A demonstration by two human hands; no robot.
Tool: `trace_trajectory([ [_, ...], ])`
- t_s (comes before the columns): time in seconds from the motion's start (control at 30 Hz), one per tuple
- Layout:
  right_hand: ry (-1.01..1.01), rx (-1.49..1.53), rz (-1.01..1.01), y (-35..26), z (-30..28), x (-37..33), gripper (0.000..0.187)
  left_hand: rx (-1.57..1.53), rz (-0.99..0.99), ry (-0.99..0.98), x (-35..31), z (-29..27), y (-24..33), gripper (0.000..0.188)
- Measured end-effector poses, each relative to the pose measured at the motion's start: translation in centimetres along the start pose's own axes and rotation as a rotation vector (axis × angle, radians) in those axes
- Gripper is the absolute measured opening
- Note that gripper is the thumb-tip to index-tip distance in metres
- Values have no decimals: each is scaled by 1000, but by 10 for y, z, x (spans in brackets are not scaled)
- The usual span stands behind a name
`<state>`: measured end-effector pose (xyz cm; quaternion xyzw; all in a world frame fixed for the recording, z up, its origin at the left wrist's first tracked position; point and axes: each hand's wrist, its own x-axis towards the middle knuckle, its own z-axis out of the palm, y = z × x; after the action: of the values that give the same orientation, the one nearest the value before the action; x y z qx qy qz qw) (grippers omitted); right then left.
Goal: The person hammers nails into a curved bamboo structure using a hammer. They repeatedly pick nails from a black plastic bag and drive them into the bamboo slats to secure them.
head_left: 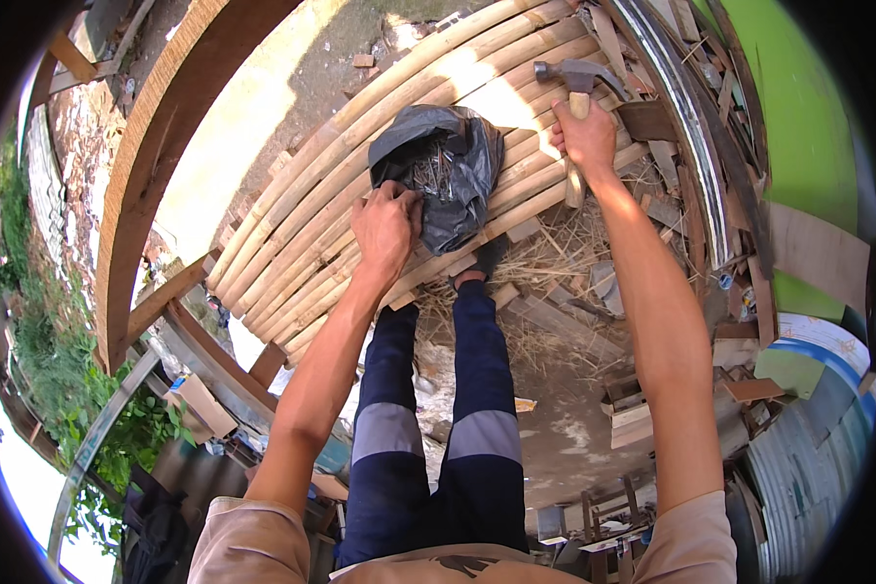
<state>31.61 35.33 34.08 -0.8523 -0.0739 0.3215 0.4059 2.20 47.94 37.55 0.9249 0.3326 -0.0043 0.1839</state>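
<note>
A black plastic bag [475, 190] lies with its mouth spread on a row of pale round poles [297, 229]. Inside it shows a heap of thin metal nails [438, 173]. My left hand [387, 226] is at the bag's near-left edge, its fingers curled against the plastic; their tips are partly hidden. To the right, my right hand [588, 138] is wrapped round the wooden handle of a claw hammer [579, 76]. The hammer's metal head points up and away from me, above the right end of the poles, and the handle's lower end shows below the fist.
A thick curved-looking wooden beam [156, 146] rises at the left. Wood scraps [565, 326] and straw-like shavings [555, 255] litter the ground by my feet. Beyond a metal-edged frame [686, 127] on the right is a green panel [798, 97]. Corrugated sheets [808, 482] stand at lower right.
</note>
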Motion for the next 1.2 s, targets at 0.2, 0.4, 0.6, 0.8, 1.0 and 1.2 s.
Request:
trace_trajectory([
  [0.2, 4, -18, -16, 2, 0, 2, 31, -45, -8, -41, 1, -5, 1, 13],
  [0.4, 13, -25, -18, 7, -1, 3, 31, -124, -131, -120, 5, -15, 11, 20],
  [0.6, -2, 1, -4, 0, 0, 1, 32, -171, -299, -87, 14, -9, 15, 24],
  [0.8, -3, -3, 12, 1, 0, 1, 32, -234, -326, -12, 16, -8, 22, 24],
  [1.0, 20, 11, -15, 2, 1, 1, 30, -274, -374, 24, 19, -3, 25, 23],
  [1.2, 5, -28, -13, 4, -1, 3, 33, -193, -429, -68, 26, -2, 26, 26],
])
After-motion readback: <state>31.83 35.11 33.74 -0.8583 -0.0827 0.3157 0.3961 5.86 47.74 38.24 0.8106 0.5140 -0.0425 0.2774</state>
